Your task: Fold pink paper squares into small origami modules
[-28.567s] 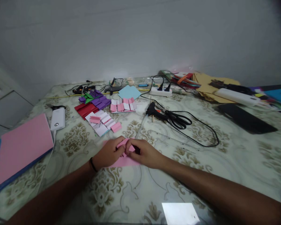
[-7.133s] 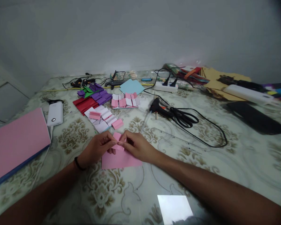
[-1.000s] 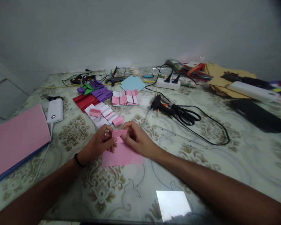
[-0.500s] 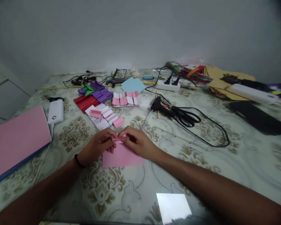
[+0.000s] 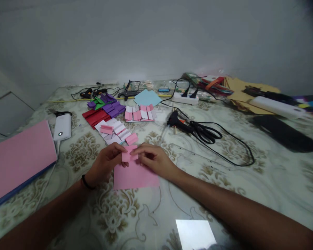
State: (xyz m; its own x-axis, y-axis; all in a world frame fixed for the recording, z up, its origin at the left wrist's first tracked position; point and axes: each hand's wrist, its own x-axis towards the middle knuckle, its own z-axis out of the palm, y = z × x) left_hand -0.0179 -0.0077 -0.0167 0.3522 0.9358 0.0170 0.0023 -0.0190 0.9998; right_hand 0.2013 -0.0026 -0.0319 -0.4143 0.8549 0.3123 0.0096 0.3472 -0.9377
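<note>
A small piece of pink paper [image 5: 129,149] is held up between my two hands, its face turned toward me. My left hand [image 5: 109,160] pinches its left edge between thumb and fingers. On the other side, my right hand [image 5: 155,159] is closed at the paper's right part, with the index fingertip on its face. Under both hands a larger pink sheet [image 5: 137,177] lies flat on the table. Just beyond them are folded white and pink paper pieces [image 5: 117,128] and another row of pink and white folded pieces [image 5: 140,114].
A black glue gun [image 5: 178,122] with a coiled cord lies to the right. Red folded paper [image 5: 96,116], purple paper [image 5: 112,108] and light blue sheets [image 5: 147,97] sit farther back. On the left are a white power bank [image 5: 62,125] and a pink stack [image 5: 22,158]. A power strip [image 5: 185,98] stands behind.
The small pink paper, earlier seen folded and narrow between my fingers, now shows a flatter, broader face. My hands have stayed in nearly the same place.
</note>
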